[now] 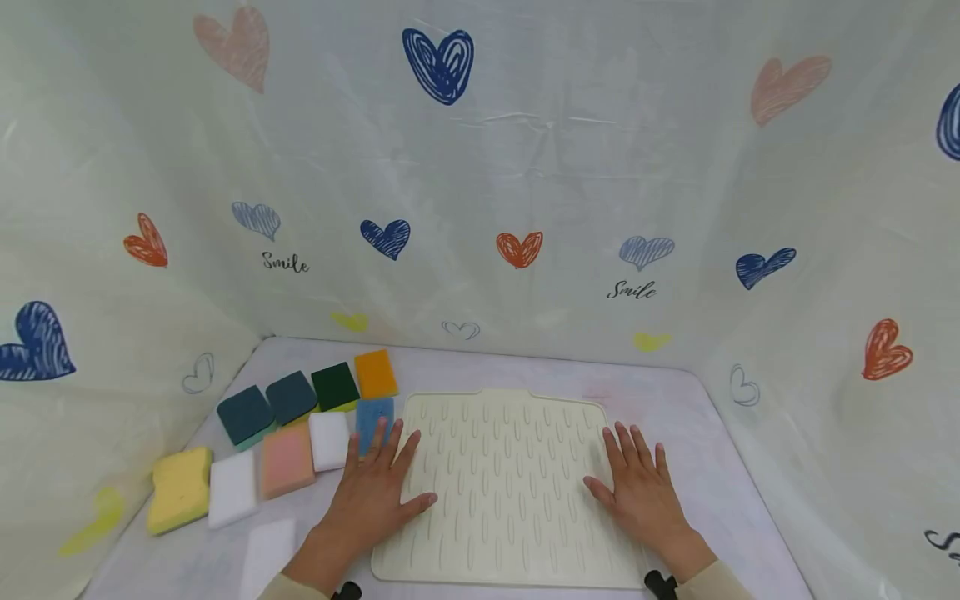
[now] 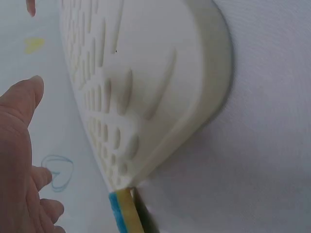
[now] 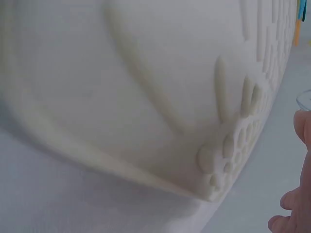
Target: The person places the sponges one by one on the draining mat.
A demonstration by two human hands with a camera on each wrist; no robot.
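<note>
The cream, rectangular board with rounded corners and rows of slender drop-shaped markings [image 1: 517,492] lay flat on the white-covered desk [image 1: 727,467], directly between the two hands. Its longer side appeared to run from left to right, from one hand towards the other, and its far edge had a low raised tab at the middle.

The left hand [image 1: 375,496] reached over the left edge, its thumb extending above the markings; the right hand [image 1: 637,496] lay over the right edge, thumb pointing inward. Neither was clearly nearer to the board. Both were released, fingers spread and extended, grasping nothing; whether the palms touched the board could not be told.

The left fingertips overlapped a blue-topped rectangular sponge [image 1: 373,408] in the head view, though contact was unclear. The left wrist view showed this sponge's blue and yellow layers just beside the board's corner. Further left stood a cluster of coloured sponge blocks, including an orange square block [image 1: 377,374] and a yellow, notched sponge [image 1: 180,487].
</note>
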